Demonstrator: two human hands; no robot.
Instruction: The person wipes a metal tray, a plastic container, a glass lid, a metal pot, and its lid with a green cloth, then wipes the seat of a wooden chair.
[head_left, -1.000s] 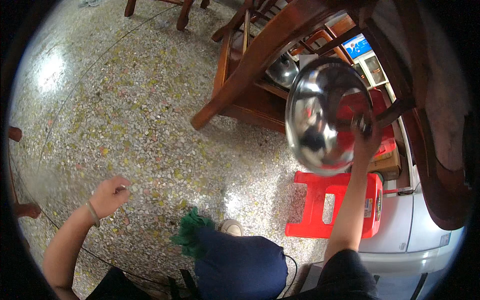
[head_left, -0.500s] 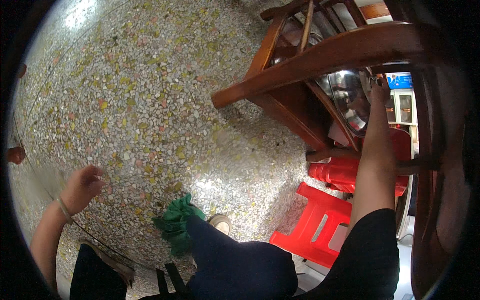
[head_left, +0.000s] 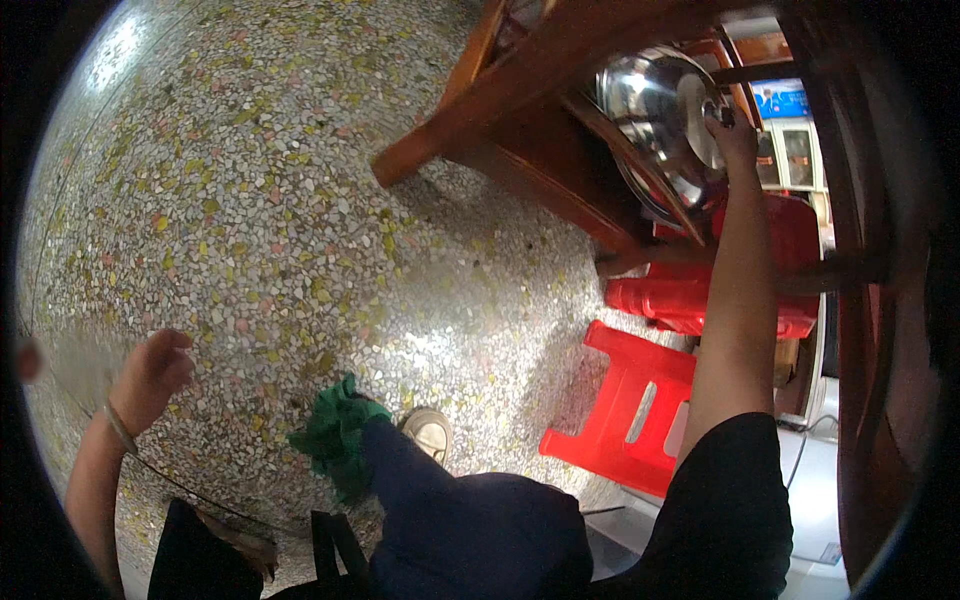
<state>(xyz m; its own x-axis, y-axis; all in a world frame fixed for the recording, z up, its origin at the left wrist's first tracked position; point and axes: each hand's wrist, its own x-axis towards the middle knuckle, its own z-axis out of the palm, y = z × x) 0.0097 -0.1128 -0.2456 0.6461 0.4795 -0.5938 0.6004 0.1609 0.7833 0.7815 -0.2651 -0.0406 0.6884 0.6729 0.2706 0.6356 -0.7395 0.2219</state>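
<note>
My right hand (head_left: 733, 135) grips the dark knob of a shiny domed metal lid (head_left: 655, 120), its arm stretched far out at the right. The lid sits tilted among the bars of a dark wooden frame (head_left: 590, 215), and one bar crosses in front of its lower edge. What lies beneath the lid is hidden. At the far left, my left hand (head_left: 150, 375) hangs above the speckled floor with fingers loosely curled and apart, holding nothing. A bracelet (head_left: 120, 428) circles that wrist.
Below the lid stand a red plastic stool (head_left: 625, 400) and more red plastic pieces (head_left: 655, 300). A crumpled green cloth-like bundle (head_left: 340, 435) lies beside my shoe (head_left: 430, 435). Dark wooden bars (head_left: 850, 270) rise along the right edge. A white cabinet (head_left: 797, 155) stands beyond.
The view has shifted, so the wooden frame and stool appear higher and farther left. More of the lid shows now, with my right hand still on its knob. My left hand stays nearly in place.
</note>
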